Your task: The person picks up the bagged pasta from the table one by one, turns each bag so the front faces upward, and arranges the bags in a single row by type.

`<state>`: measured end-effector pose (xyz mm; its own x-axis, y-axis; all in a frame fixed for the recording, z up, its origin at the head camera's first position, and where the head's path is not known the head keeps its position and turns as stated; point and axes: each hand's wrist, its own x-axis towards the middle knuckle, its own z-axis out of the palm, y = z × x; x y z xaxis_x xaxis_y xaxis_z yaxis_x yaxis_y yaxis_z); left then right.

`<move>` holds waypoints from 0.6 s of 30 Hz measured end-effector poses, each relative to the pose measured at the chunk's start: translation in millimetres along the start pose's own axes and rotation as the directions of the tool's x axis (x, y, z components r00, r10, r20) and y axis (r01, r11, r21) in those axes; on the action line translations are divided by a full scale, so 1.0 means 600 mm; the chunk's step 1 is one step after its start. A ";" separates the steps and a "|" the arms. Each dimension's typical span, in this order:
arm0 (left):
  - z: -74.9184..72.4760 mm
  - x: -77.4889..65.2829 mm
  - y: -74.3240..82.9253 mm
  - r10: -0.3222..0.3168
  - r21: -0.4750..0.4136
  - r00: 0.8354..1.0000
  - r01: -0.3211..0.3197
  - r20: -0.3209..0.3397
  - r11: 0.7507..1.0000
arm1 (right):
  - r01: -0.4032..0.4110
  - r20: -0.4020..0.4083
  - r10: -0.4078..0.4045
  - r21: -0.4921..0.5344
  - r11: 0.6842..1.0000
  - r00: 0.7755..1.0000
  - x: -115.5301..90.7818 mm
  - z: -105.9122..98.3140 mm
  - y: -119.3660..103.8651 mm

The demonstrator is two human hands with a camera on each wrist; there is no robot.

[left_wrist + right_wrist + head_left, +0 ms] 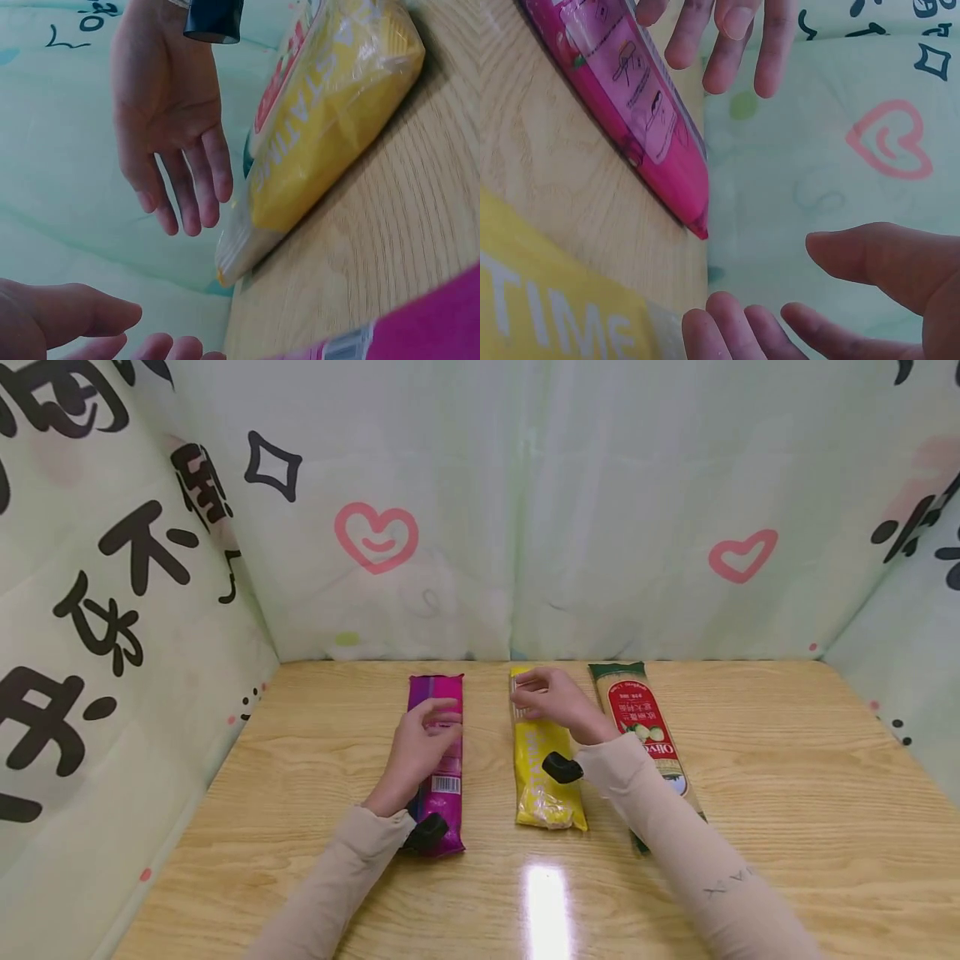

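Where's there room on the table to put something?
Bare table lies left of the magenta packet, right of the spaghetti packet, and narrowly between magenta packet and yellow pasta packet. Crowded: yellow pasta packet to spaghetti packet, under the right hand and sleeve.

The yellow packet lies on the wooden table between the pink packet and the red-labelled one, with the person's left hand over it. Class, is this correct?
Not quite: the head view shows the right hand over the yellow packet, while the left hand is over the pink packet. The rest stands.

High head view (wrist views close)
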<state>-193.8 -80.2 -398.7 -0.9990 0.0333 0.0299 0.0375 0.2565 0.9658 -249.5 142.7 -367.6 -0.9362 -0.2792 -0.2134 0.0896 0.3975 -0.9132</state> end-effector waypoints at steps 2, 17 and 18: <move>-0.009 0.000 -0.003 -0.008 -0.009 1.000 0.008 -0.001 1.000 | 0.002 0.000 -0.002 0.006 1.000 1.000 0.003 0.008 -0.001; -0.075 -0.007 -0.030 -0.089 -0.034 0.992 0.087 -0.087 0.996 | -0.007 0.075 0.003 0.049 0.999 0.997 0.023 0.072 -0.007; -0.077 -0.008 -0.033 -0.093 -0.035 0.992 0.090 -0.090 0.995 | -0.012 0.075 0.009 0.046 0.999 0.997 0.024 0.075 -0.006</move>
<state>-191.1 -130.1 -405.8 -0.9963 -0.0776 -0.0367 -0.0534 0.2249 0.9729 -248.0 97.5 -382.9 -0.9073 -0.3404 -0.2468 0.1168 0.3600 -0.9256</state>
